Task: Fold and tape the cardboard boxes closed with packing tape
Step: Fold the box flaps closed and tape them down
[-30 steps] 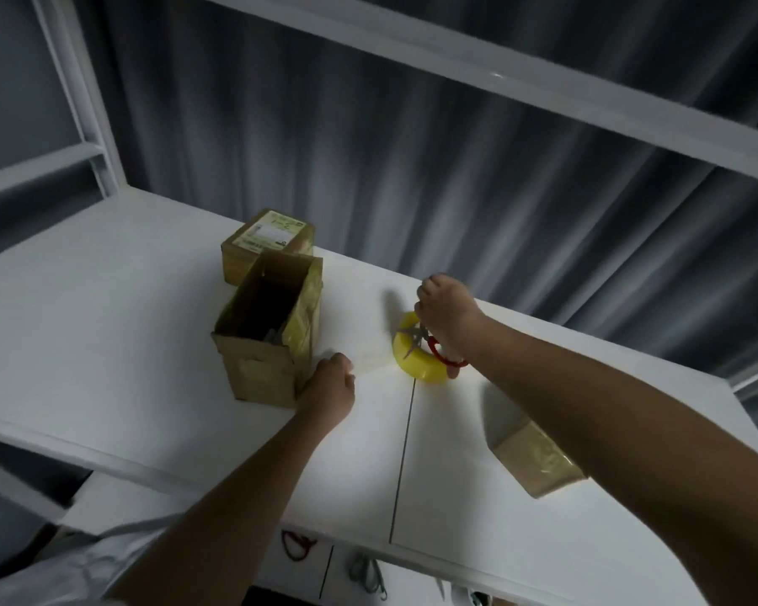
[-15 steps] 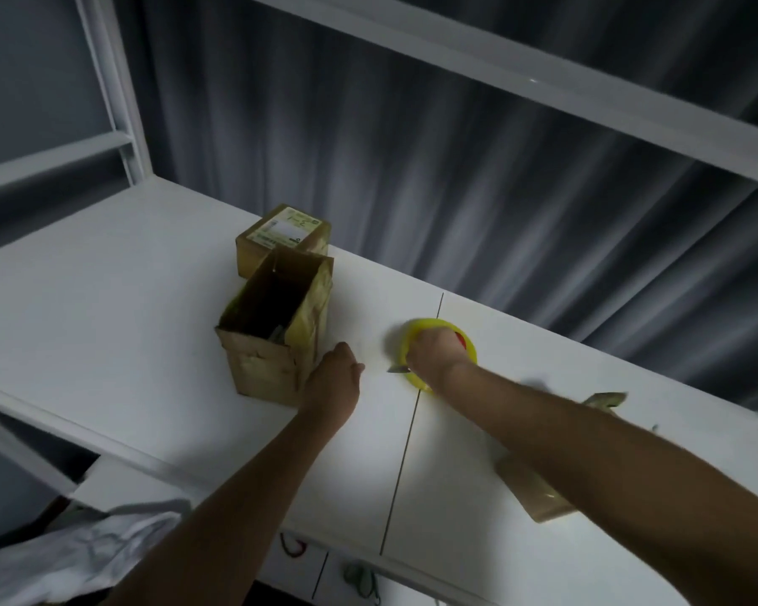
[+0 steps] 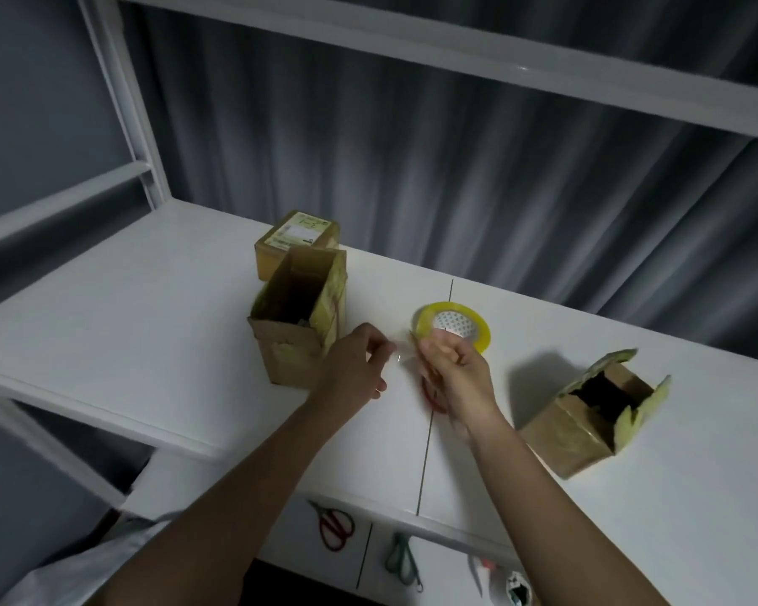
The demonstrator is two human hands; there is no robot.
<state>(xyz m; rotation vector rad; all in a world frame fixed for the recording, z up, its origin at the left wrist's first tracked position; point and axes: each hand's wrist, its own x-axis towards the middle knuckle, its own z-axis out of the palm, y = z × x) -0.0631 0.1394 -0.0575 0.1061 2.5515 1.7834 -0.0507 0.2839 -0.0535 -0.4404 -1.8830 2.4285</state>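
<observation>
A tall open cardboard box point(image 3: 296, 338) stands left of centre on the white table point(image 3: 128, 325). Behind it sits a closed box point(image 3: 300, 236) with a label. A third box point(image 3: 583, 424) lies tilted at the right, flaps open. The yellow tape roll point(image 3: 454, 328) lies flat between them. In front of the roll, my left hand point(image 3: 353, 367) pinches one end of a short clear tape strip point(image 3: 397, 356). My right hand point(image 3: 454, 373) is at the strip's other end, closed on red-handled scissors point(image 3: 432, 393), whose blades are mostly hidden.
A lower shelf under the table's front edge holds red scissors point(image 3: 335, 529), green scissors point(image 3: 401, 559) and other small tools point(image 3: 482, 570). White frame posts point(image 3: 128, 102) rise at the back left, a beam crosses overhead, and a grey curtain hangs behind.
My right hand has drawn back from the tape roll toward me, uncovering it. My left hand has lifted off the table beside the tall box and now pinches a tape strip.
</observation>
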